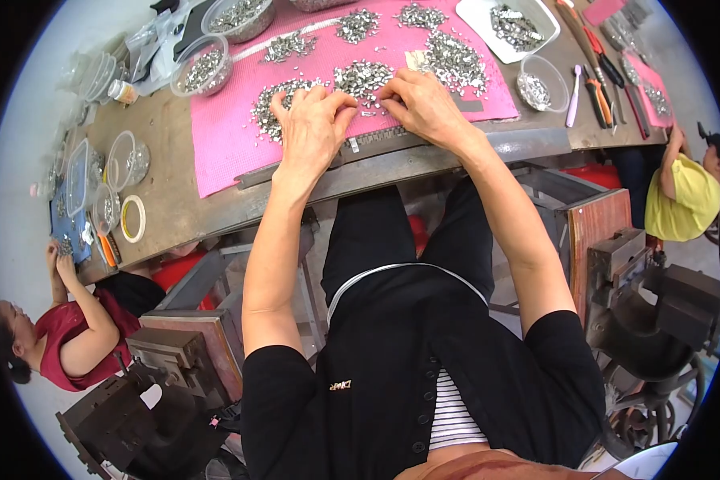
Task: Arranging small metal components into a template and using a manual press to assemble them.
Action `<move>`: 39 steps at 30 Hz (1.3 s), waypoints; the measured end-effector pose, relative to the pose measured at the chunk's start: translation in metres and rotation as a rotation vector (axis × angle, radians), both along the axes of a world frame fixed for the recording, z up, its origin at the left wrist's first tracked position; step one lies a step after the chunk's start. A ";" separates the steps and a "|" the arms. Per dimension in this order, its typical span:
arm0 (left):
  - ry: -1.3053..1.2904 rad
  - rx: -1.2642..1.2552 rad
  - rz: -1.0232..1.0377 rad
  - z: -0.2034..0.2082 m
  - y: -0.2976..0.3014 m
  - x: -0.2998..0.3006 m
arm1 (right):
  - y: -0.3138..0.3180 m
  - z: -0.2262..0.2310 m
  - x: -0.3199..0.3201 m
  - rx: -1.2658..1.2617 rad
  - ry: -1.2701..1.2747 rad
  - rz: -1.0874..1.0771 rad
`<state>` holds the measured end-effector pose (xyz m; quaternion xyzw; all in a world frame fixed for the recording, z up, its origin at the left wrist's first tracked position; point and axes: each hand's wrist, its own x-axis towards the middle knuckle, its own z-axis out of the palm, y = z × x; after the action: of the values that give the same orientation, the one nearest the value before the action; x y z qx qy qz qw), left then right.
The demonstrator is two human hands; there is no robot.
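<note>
My left hand (310, 128) is over a pile of small silvery metal pieces (266, 112), its thumb and forefinger pinched together. My right hand (426, 106) faces it, with thumb and fingertips also drawn together. Whatever the fingertips hold is too small to make out. Between and beyond the hands lies another heap of metal pieces (363, 78). Just below the fingers runs a long dark metal bar (388, 139) along the table's near edge, with a row of small bright pieces on its left part. A larger heap (456, 64) spreads beyond my right hand on the pink mat (216, 160).
Tubs of metal pieces (176, 74) stand at the far left, a white tray (466, 10) at the far right. Pliers (597, 102) and a lilac toothbrush (573, 98) lie to the right. A tape roll (134, 219) lies left. People work at both sides, near bench machines (148, 408).
</note>
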<state>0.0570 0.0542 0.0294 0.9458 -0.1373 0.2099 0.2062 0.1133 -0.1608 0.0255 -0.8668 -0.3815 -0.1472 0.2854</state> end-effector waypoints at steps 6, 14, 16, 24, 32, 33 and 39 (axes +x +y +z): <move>0.047 0.015 0.000 0.001 0.000 0.002 | -0.002 0.000 0.005 0.003 0.042 0.055; -0.018 -0.016 -0.017 -0.002 -0.001 0.002 | 0.002 0.000 0.006 0.026 -0.004 0.106; -0.008 -0.014 -0.014 -0.001 -0.001 0.002 | 0.003 0.004 0.006 0.005 -0.011 0.118; -0.117 -0.125 -0.104 0.006 -0.022 -0.014 | -0.014 0.012 0.003 0.145 0.115 0.147; -0.130 -0.130 -0.132 -0.007 -0.046 -0.030 | -0.028 0.011 -0.041 0.075 -0.031 0.120; -0.127 -0.135 -0.132 -0.006 -0.047 -0.029 | -0.028 0.011 -0.042 0.069 -0.066 0.100; -0.092 -0.188 -0.180 -0.007 -0.046 -0.029 | -0.035 0.005 -0.046 0.121 -0.067 0.083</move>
<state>0.0277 0.0084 0.0227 0.8955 -0.2107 0.2456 0.3055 0.0678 -0.1962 0.0302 -0.8260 -0.4171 -0.1870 0.3299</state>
